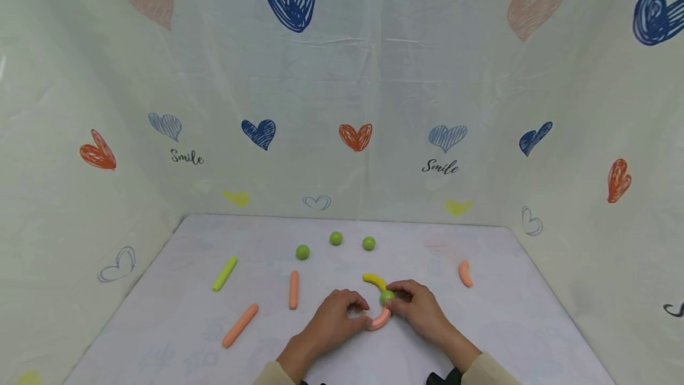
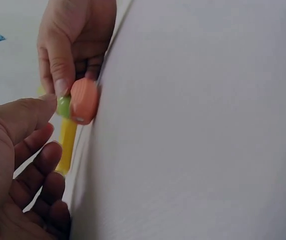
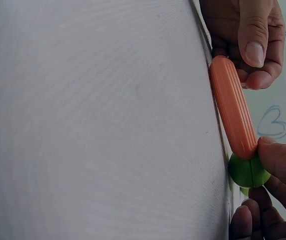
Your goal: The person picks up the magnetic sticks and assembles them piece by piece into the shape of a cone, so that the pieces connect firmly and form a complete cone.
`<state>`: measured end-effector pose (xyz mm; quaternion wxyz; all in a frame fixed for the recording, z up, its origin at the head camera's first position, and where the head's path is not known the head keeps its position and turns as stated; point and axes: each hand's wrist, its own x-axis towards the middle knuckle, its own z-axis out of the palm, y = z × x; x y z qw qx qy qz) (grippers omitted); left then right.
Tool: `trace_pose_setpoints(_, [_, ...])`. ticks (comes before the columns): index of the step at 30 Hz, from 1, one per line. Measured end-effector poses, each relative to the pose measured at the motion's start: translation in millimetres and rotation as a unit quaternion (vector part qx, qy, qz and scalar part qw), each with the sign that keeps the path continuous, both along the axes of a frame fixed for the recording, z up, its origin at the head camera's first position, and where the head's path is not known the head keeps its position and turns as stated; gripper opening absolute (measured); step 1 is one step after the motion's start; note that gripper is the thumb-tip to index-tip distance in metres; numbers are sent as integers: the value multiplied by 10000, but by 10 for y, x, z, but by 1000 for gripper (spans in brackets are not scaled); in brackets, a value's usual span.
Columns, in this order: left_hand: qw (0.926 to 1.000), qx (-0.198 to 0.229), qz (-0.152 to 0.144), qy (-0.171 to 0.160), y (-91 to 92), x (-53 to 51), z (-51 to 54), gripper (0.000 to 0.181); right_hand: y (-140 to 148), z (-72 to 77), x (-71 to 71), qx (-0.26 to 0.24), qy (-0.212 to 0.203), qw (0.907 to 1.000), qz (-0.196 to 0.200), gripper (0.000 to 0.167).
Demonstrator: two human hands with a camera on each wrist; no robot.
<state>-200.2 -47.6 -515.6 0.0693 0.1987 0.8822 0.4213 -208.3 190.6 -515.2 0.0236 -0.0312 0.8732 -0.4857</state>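
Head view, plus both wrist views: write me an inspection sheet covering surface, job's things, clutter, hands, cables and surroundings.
Surface: white-covered table, faint prints.
Job's things: green ball between a yellow curved stick and an orange curved stick.
Clutter: three other green balls, two straight orange sticks, one lime stick, another curved orange stick.
Hands: right hand pinches the ball; left hand is by the orange curve's far end, contact unclear.
Cables: nothing seen.
Surroundings: pale curtain with hearts and "Smile" lettering.
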Motion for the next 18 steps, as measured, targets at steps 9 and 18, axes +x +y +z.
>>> trace_pose_setpoints(9, [9963, 121, 838, 109, -176, -226, 253, 20, 21, -9, 20, 48, -16, 10000, -45, 32])
trace_pose_setpoints(18, [9800, 754, 1830, 200, -565, -556, 415, 25, 58, -46, 15, 19, 90, 10000, 12, 31])
